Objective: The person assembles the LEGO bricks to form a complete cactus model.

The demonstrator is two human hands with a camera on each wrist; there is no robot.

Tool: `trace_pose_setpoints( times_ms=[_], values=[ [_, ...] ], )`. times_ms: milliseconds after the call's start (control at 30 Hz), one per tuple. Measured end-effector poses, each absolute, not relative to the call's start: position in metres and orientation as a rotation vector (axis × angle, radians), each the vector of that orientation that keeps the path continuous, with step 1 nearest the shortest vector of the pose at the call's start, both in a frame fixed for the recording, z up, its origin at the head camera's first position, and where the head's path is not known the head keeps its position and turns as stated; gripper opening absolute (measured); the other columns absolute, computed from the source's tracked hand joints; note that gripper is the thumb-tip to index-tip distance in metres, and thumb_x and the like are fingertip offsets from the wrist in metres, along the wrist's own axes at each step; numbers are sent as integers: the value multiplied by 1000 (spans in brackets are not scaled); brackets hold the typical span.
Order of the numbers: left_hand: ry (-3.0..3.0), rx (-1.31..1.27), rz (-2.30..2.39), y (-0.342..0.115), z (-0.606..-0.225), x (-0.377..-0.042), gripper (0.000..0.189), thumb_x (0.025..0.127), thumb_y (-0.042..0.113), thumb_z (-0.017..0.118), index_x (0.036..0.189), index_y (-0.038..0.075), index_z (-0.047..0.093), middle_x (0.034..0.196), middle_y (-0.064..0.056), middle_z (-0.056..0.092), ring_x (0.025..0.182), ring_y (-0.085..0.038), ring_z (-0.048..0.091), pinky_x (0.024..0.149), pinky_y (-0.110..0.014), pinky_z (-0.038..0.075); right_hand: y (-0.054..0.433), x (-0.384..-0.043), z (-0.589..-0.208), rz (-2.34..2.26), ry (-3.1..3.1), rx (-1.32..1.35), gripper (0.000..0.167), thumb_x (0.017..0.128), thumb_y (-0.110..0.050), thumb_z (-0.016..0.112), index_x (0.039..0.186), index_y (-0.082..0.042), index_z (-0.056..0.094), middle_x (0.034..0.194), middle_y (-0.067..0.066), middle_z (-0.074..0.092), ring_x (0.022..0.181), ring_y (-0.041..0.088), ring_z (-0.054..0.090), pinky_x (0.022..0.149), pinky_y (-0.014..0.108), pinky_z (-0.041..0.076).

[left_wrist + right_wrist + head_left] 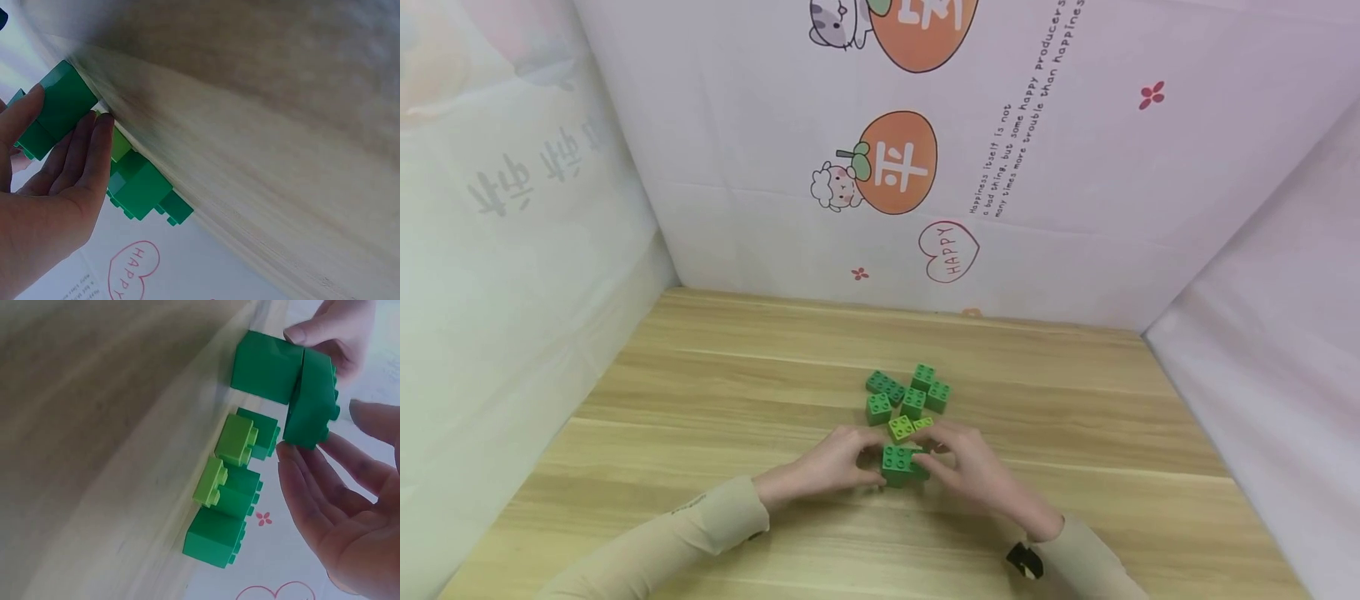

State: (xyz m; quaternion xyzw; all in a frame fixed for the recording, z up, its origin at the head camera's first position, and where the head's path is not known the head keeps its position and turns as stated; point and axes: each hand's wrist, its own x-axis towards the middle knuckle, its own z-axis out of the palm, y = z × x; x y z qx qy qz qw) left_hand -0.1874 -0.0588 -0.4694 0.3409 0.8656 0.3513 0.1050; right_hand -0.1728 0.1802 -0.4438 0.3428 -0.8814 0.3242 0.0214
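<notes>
Between the two hands in the head view stands a green toy building brick [897, 460] with studs on top. The right wrist view shows a larger green block [267, 367] below it, with the studded upper brick [312, 403] tilted against it and a thin gap between. My left hand [835, 462] grips the left side, its thumb against the green block [65, 103] in the left wrist view. My right hand [970, 467] holds the other end of the upper brick, fingertips at its edge; the thumb's contact is hard to tell.
Just beyond the hands lie a lime brick [900, 428] and a smaller lime brick [923, 423]. Several green bricks [913, 402] cluster behind them, with a darker green brick [885, 385] at their left. The wooden table [737, 375] meets a printed white cloth [760, 225] at the back.
</notes>
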Motion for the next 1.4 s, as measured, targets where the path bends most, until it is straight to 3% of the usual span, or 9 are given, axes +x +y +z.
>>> trace_pose_setpoints(
  times_ms=[267, 467, 1400],
  values=[
    [2549, 1012, 1042, -60, -468, -187, 34, 82, 17, 79, 114, 12, 69, 114, 1, 73, 106, -13, 67, 96, -28, 56, 188, -189, -440, 1120, -2771, 930, 24, 90, -5, 68, 113, 1, 67, 107, 17, 73, 92, 24, 72, 80, 27, 63],
    [2546, 1034, 1056, -60, -463, -186, 32, 81, 13, 80, 111, 8, 70, 112, -4, 74, 105, -18, 69, 95, -31, 57, 188, -199, -439, 1160, -2848, 893, 26, 90, -8, 69, 114, 1, 66, 109, 17, 73, 95, 25, 71, 81, 28, 62],
    [2565, 1018, 1035, -60, -466, -185, 30, 80, 18, 81, 108, 13, 71, 108, 1, 75, 101, -11, 68, 91, -25, 57, 172, -220, -448, 983, -2996, 803, 33, 84, -7, 75, 116, -3, 68, 112, 11, 74, 100, 22, 70, 88, 36, 61]
  ],
)
